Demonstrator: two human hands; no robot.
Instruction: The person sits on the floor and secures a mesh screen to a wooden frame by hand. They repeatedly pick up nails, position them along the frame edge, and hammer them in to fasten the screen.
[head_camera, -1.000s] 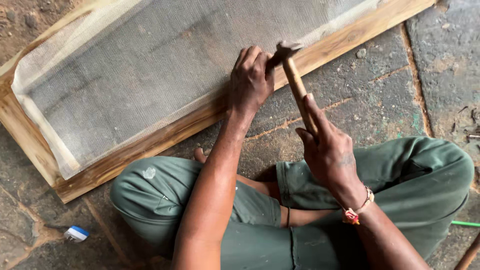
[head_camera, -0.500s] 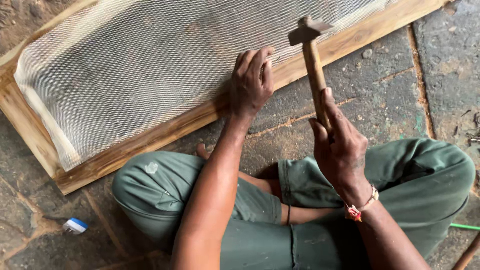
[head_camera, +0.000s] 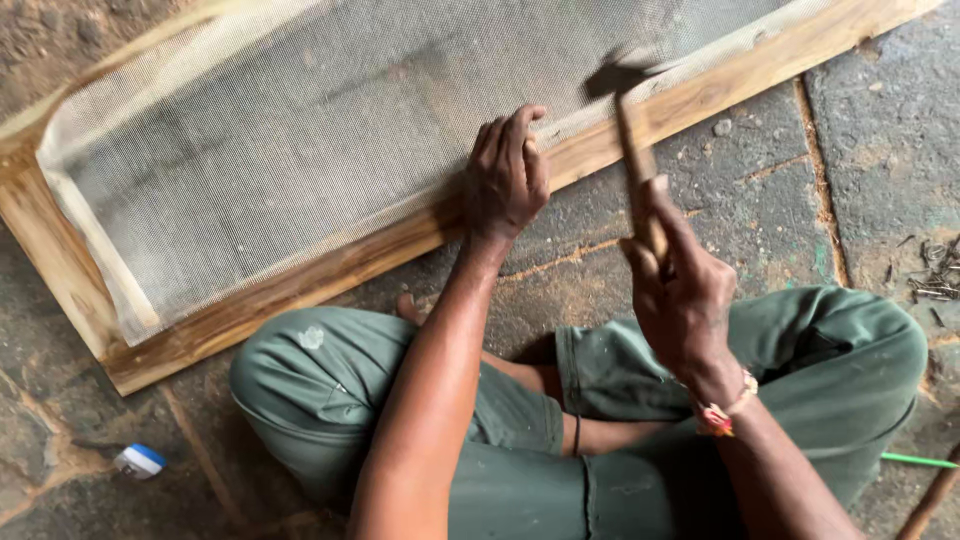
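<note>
Fingers of the left hand (head_camera: 507, 175), pressed flat on the near rail of the mesh-covered wooden frame (head_camera: 300, 275), risk a blow if the blurred wooden-handled hammer (head_camera: 628, 130), clenched in the right hand (head_camera: 682, 292), strays left

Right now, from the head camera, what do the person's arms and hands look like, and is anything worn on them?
Both forearms are bare, with no sleeves and no gloves. The left hand wears nothing visible. The right hand has a red, orange and white beaded thread band around its wrist. No rings or watch can be made out.
</note>
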